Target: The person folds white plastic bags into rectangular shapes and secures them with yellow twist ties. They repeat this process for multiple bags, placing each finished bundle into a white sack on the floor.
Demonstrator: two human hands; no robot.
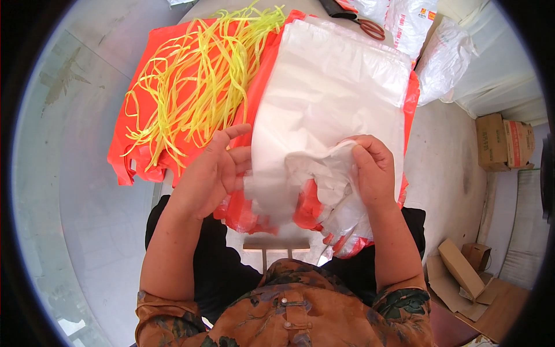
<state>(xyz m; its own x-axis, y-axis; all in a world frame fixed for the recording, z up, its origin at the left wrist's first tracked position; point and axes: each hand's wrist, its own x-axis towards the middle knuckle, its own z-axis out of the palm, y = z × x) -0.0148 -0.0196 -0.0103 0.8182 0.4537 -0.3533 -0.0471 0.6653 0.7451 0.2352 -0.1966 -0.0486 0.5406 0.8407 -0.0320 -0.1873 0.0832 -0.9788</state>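
A stack of white plastic bags [335,81] lies in front of me, with red plastic showing along its sides and under it. My right hand [376,168] pinches the upper edge of a white plastic bag [338,173] between thumb and fingers, lifting it into folds. Beside the stack's left edge is my left hand [222,168], its fingers spread and nothing gripped in them. The bag's lower left part is smeared by motion near those fingers. Crumpled white and red bag ends hang over the near edge, above my lap.
Yellow plastic strips [196,87] lie loosely on a red plastic bag [128,139] at the left. Scissors [370,29] with reddish handles rest at the back. White filled sacks [445,61] stand at the back right. Cardboard boxes [494,141] and flattened cardboard [457,283] are on the right.
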